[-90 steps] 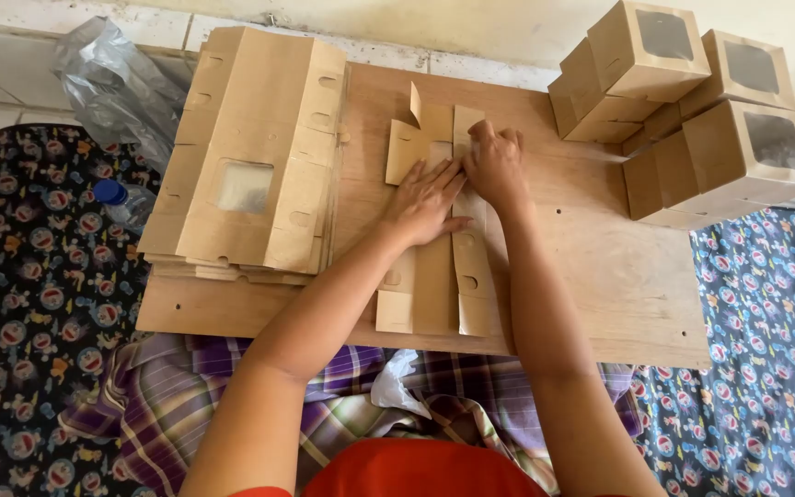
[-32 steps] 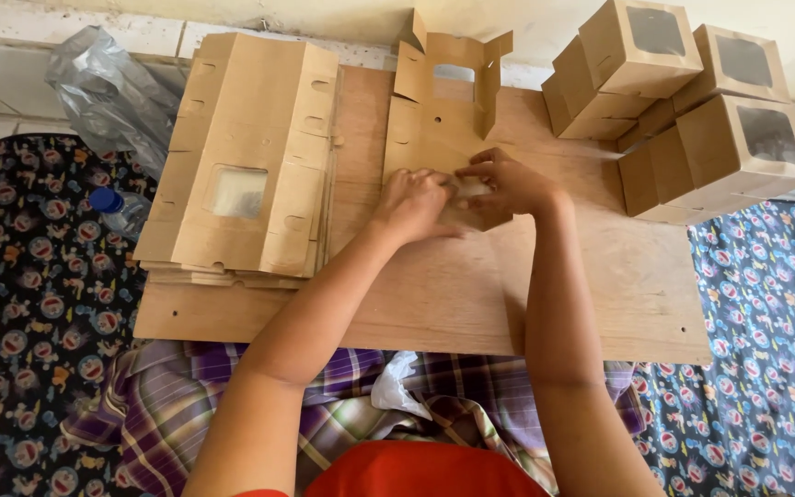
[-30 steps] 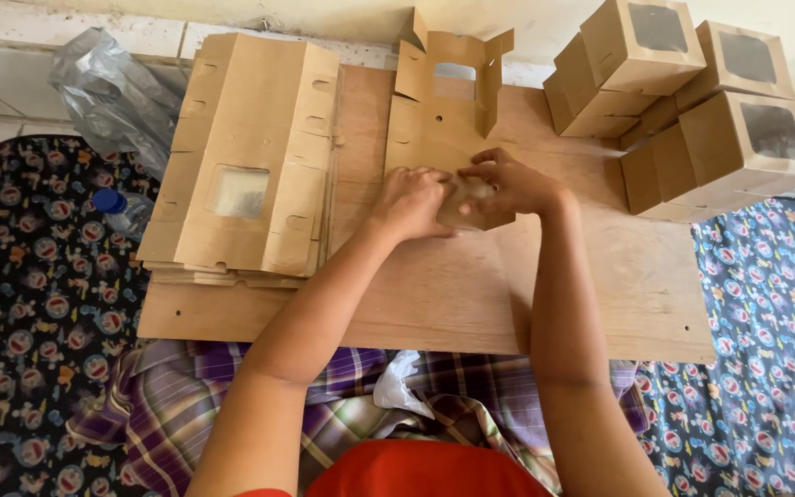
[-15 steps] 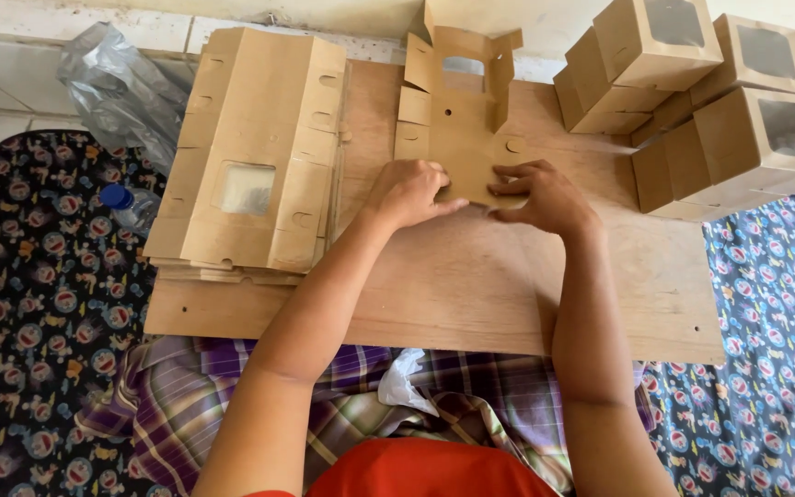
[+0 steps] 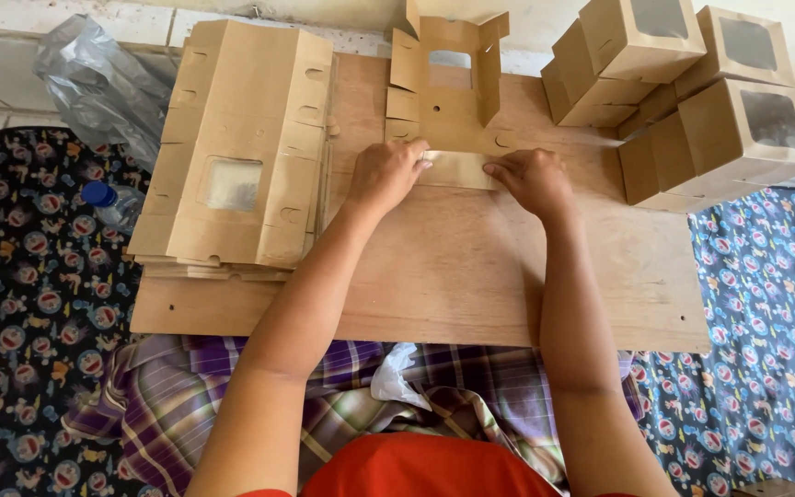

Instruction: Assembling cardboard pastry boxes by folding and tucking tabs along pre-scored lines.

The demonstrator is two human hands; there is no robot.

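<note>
- Half-folded box blank (image 5: 448,101) lies at the far middle of the wooden board (image 5: 471,276). Brown card with a square window cut-out; two side walls stand up, the near flap lies flat toward the person.
- Left hand (image 5: 386,175): palm down, fingers loosely curled, fingertips pressing the left end of the near flap. Pressing, not gripping.
- Right hand (image 5: 534,179): same posture, fingertips on the right end of that flap. Neither hand is closed around anything.
- Handling, judged: thin card, light, stiff across its panels but weak along the scored fold lines. It should bend cleanly at a crease and buckle if pushed mid-panel.
- The window film looks like the fragile part; best kept clear of thumbs.
- Hold, judged: flap edges and corners near a crease, both hands spread, as here. Surface appears matte, so slip is unlikely.
- To the left, a stack of flat blanks (image 5: 236,156) lies just beside the work.
- To the right, finished window boxes (image 5: 692,101) are piled up, close to the right hand but apart from it.
- A crumpled plastic bag (image 5: 98,78) sits at the far left.
</note>
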